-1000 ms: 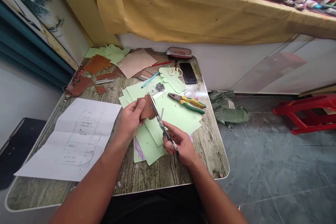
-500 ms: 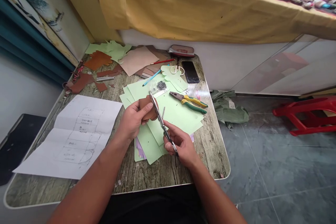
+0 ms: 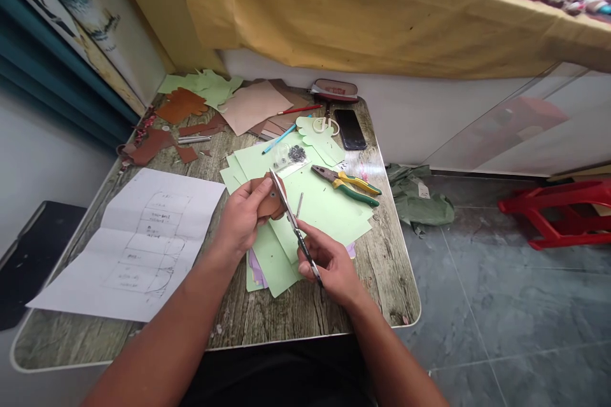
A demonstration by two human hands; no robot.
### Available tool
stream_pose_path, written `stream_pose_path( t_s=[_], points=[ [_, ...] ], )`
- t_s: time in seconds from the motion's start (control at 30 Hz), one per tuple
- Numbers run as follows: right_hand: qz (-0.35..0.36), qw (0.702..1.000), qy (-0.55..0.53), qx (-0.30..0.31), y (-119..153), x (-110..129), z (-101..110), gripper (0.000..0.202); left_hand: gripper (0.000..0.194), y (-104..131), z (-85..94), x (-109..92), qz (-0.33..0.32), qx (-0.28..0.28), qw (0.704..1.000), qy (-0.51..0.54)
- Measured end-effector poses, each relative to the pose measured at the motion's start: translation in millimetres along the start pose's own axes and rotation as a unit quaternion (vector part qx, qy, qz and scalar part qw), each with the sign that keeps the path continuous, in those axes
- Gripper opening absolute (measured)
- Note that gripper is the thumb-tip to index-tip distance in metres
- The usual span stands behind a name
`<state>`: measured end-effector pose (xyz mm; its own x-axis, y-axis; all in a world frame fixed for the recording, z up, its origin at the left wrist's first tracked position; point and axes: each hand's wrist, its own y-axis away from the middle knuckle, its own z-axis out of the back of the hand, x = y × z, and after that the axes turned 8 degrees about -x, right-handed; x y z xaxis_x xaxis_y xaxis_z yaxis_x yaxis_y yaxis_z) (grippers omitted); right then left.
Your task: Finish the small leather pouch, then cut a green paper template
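Head: brown piece [image 3: 268,205] in left hand [image 3: 242,211], scissors [image 3: 298,233] in right hand [image 3: 331,265] along piece's edge

Both bare forearms [image 3: 165,324] angle inward and forward. The left hand [image 3: 238,216] pinches firmly, its thumb [image 3: 260,190] lying uppermost. The right hand [image 3: 331,267], lower and nearer the body, curls closed, forefinger [image 3: 312,229] extended forward-left. The hands are apart.
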<state>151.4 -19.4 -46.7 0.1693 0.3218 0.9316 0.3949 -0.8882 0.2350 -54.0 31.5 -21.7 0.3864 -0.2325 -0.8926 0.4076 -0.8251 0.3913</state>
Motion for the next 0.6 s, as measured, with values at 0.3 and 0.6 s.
stream_pose_path(
  t_s=[0.3,0.6],
  points=[
    [0.010,0.998,-0.054,0.015,-4.1,-0.7,8.5,0.089,0.075,-1.4,9.3,0.0,-0.093,0.044,0.993,-0.053],
    [0.014,0.997,-0.063,0.033,-3.1,-0.2,11.7,0.090,0.042,-6.7,15.7,-1.9,-0.058,0.075,0.995,-0.025]
  ],
)
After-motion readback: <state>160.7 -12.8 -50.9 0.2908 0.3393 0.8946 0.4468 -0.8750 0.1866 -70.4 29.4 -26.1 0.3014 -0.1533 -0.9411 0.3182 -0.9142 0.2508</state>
